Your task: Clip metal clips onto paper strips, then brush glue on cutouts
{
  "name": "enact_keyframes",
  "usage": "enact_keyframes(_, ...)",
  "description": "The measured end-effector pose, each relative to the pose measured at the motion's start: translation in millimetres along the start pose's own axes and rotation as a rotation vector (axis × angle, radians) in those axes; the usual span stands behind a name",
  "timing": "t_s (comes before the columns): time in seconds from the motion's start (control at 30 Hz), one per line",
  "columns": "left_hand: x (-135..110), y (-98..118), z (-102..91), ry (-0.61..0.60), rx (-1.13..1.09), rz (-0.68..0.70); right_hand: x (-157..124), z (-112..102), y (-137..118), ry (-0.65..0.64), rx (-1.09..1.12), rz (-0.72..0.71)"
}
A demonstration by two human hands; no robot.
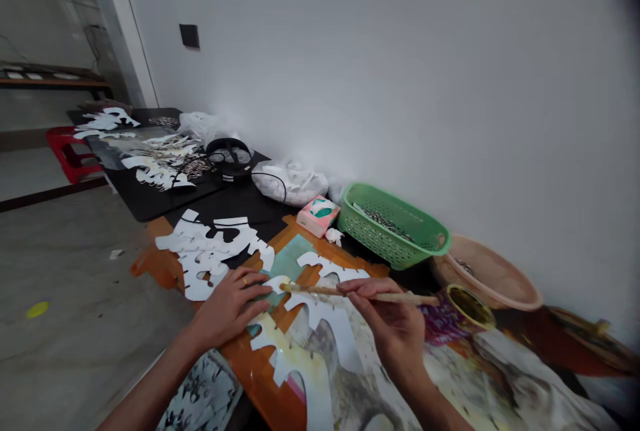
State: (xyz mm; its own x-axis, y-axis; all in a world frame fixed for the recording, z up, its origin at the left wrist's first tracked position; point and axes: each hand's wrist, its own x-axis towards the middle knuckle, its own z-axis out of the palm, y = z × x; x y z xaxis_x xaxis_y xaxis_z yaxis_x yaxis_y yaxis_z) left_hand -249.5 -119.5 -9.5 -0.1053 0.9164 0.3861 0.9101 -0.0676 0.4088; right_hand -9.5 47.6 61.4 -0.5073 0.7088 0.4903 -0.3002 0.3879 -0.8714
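My right hand (393, 327) is closed around a thin wooden brush (350, 293) that lies nearly level, its tip pointing left onto a white cut-out sheet (320, 324). My left hand (233, 304) lies flat with spread fingers on the left part of the white cut-outs, pressing them to the table; a ring shows on one finger. The brush's far end reaches toward an open tin (463, 307) with dark contents, just right of my right hand.
A green plastic basket (395, 241) holding small metal pieces stands by the wall, with a tan bowl (493, 281) to its right and a pink tissue box (319, 215) to its left. More white cut-outs (210, 251), plastic bags and a black cable lie farther along the table. A red stool (70, 151) stands at far left.
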Motion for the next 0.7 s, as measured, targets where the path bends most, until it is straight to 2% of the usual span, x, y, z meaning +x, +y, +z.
enact_keyframes(0.37,-0.9,-1.1,0.4,-0.006,0.006,0.005,-0.3,-18.5,-5.4,-0.004,-0.113,0.021)
enact_keyframes(0.7,-0.7,-1.3,0.1,0.011,0.005,0.014,-1.2,-22.4,-11.1,-0.037,-0.140,-0.004)
